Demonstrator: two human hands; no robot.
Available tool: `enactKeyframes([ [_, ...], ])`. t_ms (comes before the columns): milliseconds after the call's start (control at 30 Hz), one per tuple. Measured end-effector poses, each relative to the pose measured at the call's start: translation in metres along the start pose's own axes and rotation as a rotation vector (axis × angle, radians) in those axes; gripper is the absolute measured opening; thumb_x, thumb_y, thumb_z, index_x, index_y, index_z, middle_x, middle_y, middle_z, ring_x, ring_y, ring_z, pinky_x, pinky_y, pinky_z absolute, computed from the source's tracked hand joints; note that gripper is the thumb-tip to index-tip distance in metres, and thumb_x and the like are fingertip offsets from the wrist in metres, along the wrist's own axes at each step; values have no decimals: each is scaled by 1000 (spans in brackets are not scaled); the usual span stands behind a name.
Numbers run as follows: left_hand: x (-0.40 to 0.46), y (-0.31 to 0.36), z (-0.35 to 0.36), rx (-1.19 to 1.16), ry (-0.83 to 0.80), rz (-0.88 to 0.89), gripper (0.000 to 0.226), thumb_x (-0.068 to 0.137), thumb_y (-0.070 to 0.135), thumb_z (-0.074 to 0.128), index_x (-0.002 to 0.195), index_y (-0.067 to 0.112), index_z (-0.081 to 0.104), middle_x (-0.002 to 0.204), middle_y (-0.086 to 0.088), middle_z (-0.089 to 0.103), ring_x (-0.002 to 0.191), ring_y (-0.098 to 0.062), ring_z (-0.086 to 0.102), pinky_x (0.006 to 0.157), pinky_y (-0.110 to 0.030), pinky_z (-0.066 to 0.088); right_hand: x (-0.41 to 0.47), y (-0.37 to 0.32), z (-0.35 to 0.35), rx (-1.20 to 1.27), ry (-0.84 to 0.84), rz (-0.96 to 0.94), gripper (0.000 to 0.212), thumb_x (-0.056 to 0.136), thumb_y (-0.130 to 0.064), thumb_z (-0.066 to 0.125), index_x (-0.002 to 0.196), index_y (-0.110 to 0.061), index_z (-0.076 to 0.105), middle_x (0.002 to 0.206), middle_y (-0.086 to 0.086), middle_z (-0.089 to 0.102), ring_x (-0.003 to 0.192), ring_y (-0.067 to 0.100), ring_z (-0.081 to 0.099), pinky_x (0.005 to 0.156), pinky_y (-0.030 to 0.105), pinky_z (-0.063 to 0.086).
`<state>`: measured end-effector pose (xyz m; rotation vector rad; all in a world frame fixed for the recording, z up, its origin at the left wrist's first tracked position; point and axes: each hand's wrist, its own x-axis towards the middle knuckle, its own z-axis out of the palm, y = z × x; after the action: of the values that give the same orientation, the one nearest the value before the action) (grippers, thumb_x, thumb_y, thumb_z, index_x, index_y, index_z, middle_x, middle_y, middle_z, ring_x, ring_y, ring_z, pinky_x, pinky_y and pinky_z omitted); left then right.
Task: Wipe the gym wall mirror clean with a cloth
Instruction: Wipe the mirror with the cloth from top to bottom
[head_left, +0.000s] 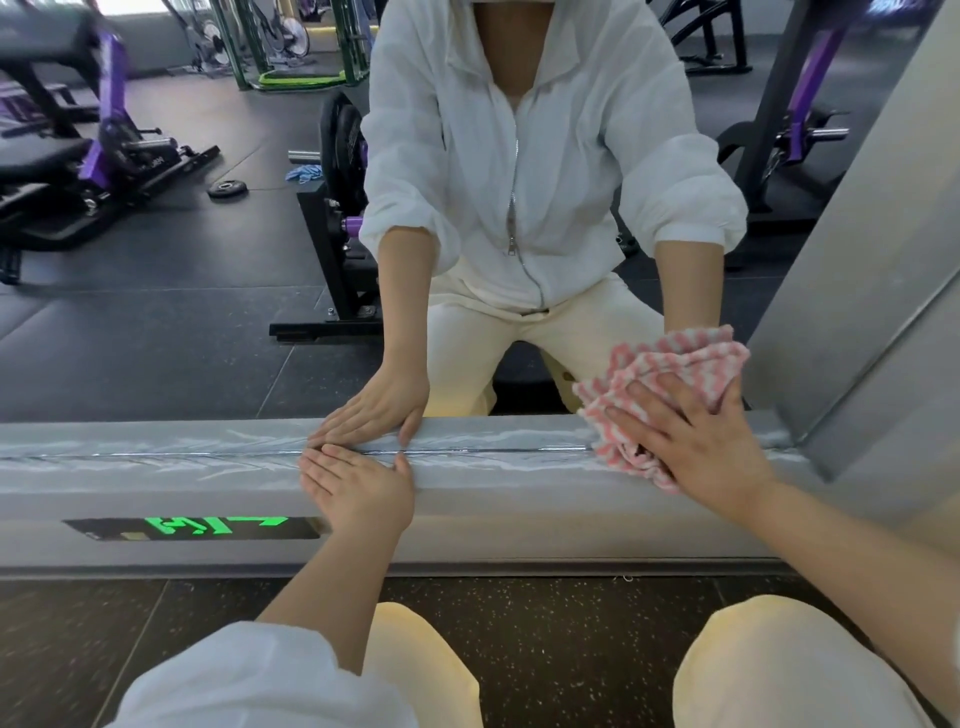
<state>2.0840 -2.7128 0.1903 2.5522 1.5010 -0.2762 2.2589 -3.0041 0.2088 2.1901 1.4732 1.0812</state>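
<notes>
The wall mirror (208, 312) fills the upper part of the view and reflects me crouching in white clothes. My right hand (696, 441) lies flat with fingers spread on a pink-and-white striped cloth (670, 364), pressing it against the glass at the mirror's bottom right, close to the lower edge. My left hand (358, 483) rests flat, fingers straight, on the grey ledge (156, 483) below the mirror, its fingertips at the glass line. Both hands show again as reflections.
A grey wall or pillar (872, 291) borders the mirror on the right. A green lit sign (208, 526) is set in the ledge's front face. Dark speckled floor (545, 623) lies under my knees. The reflection shows purple gym machines, a weight plate and a blue rag.
</notes>
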Motion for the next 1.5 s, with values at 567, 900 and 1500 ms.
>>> enactKeyframes([
  [567, -33, 6, 15, -624, 332, 167, 61, 99, 23, 44, 148, -3, 17, 156, -24, 8, 145, -34, 4, 116, -42, 6, 147, -81, -41, -37, 184, -202, 75, 96, -27, 34, 152, -20, -16, 160, 0, -11, 148, 22, -6, 119, 48, -6],
  [900, -64, 68, -83, -1065, 750, 1010, 54, 102, 24, 26, 147, -2, 13, 158, -10, 5, 147, -12, 3, 118, -24, 6, 176, -46, -91, 392, 498, 179, 53, 95, -15, 35, 146, -10, 26, 154, -1, 24, 143, 13, 18, 119, 42, 8],
  [1500, -29, 96, -210, -619, 1343, 707, 55, 98, 20, 24, 150, 16, 6, 154, -23, 0, 141, -38, 1, 113, -50, -9, 205, 24, -121, 184, 676, 660, 51, 99, -30, 41, 148, -20, 27, 154, 14, 23, 141, 36, 23, 112, 62, 9],
])
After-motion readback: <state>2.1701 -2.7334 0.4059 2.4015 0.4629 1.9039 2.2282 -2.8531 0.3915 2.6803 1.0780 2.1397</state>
